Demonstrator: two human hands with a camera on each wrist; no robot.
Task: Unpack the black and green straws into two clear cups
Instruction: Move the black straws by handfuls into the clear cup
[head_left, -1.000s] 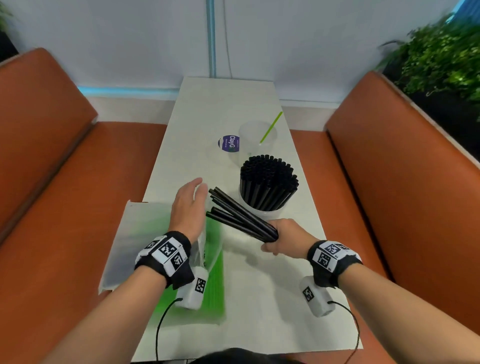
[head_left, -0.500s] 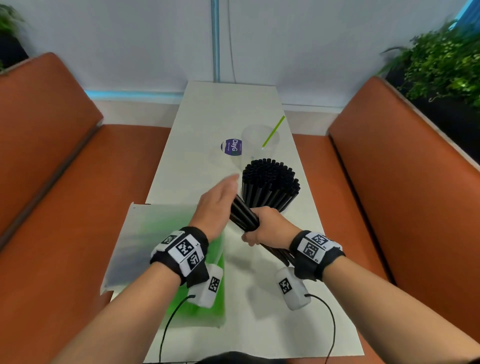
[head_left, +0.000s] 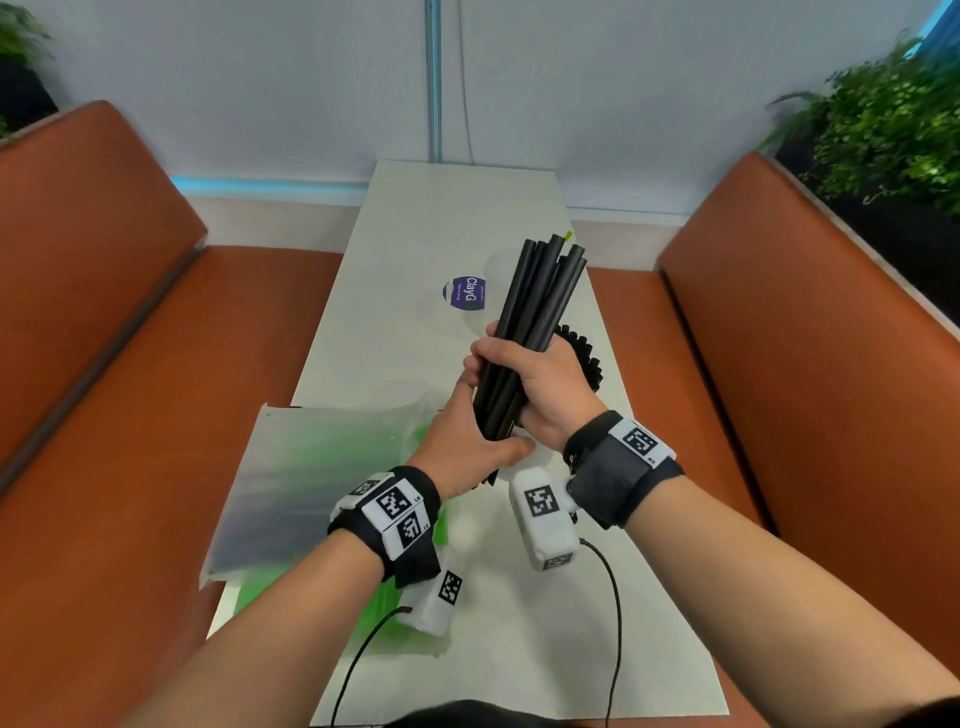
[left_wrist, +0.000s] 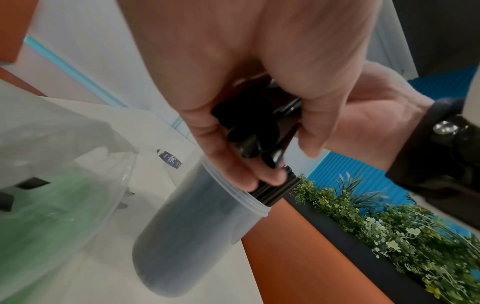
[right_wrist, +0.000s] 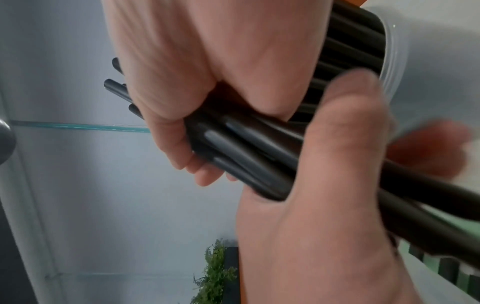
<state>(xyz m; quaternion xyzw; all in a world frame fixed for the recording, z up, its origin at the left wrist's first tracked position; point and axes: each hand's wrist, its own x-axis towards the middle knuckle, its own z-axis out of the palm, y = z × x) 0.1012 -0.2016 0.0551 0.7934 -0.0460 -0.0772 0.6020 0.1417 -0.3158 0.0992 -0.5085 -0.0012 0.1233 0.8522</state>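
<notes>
I hold a bundle of black straws (head_left: 540, 296) upright and tilted over the table (head_left: 395, 249). My right hand (head_left: 543, 382) grips its middle. My left hand (head_left: 467, 431) grips the lower part, thumb under the bundle. In the left wrist view my left hand (left_wrist: 259, 131) is curled round the straw ends (left_wrist: 255, 142). In the right wrist view my right hand (right_wrist: 182, 131) wraps the black straws (right_wrist: 246, 156). A clear cup (left_wrist: 197, 226) packed with black straws (head_left: 587, 356) stands just behind my right hand. The second clear cup is mostly hidden; its green straw tip (head_left: 569, 235) shows.
A clear plastic bag (head_left: 322, 478) with green straws lies at the table's left front, overhanging the edge. A purple round sticker (head_left: 464, 293) lies mid-table. Orange benches (head_left: 779, 389) flank the table. Plants (head_left: 893, 130) stand at the far right.
My right hand has swung the black straw bundle from lying flat to nearly upright and lifted it before the cups. My left hand came over from the bag and took hold of its lower part.
</notes>
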